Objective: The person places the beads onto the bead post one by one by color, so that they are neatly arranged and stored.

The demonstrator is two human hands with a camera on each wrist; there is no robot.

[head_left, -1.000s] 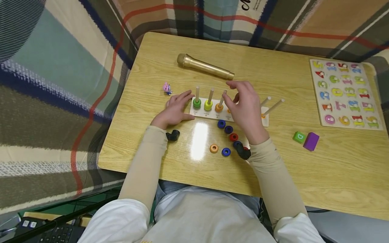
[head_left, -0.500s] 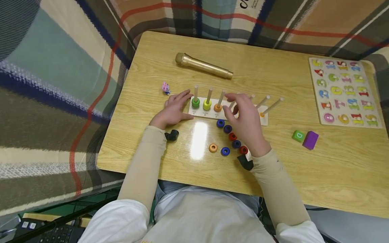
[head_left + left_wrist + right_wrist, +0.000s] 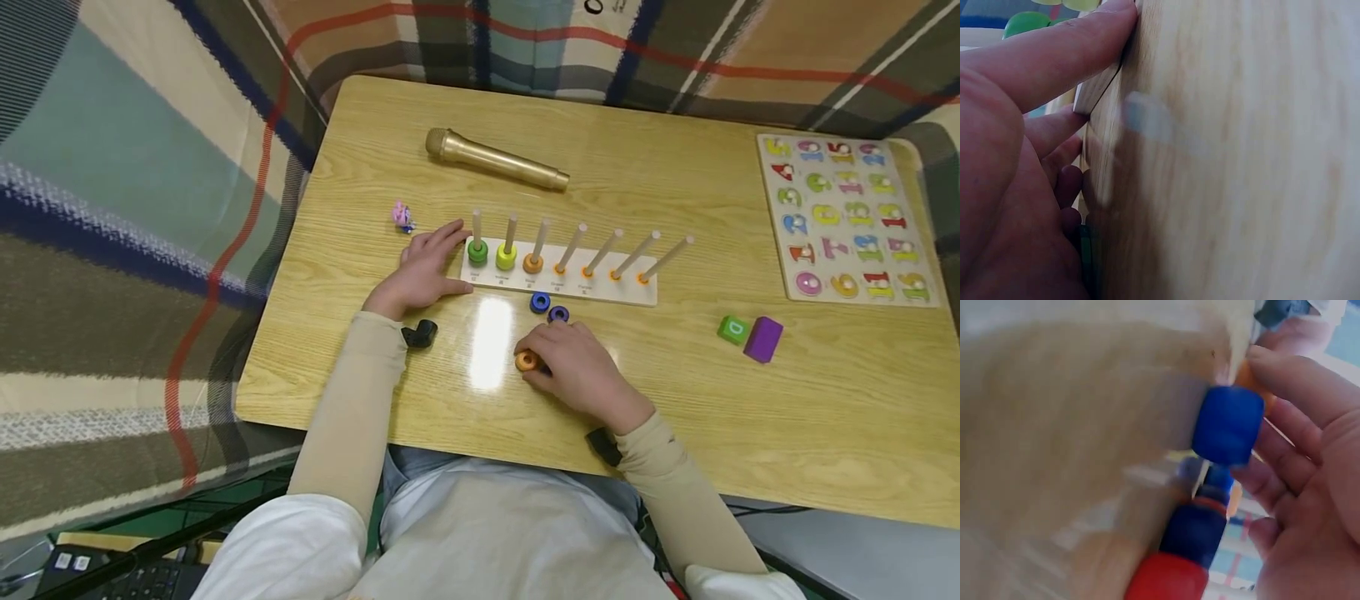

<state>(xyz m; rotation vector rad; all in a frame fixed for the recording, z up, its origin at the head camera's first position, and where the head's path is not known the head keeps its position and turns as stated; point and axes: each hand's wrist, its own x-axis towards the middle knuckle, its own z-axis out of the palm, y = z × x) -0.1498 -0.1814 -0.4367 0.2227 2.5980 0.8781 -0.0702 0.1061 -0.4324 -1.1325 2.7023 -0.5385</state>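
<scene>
The green block (image 3: 733, 329) bears a D — the number board (image 3: 846, 232), numerals including 4 and 11.

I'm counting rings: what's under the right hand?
From above, the right hand hides much; an orange ring shows between its fingers. The right wrist view adds a blue ring, a dark blue ring and a red ring; whatever they cover is unseen.
</scene>
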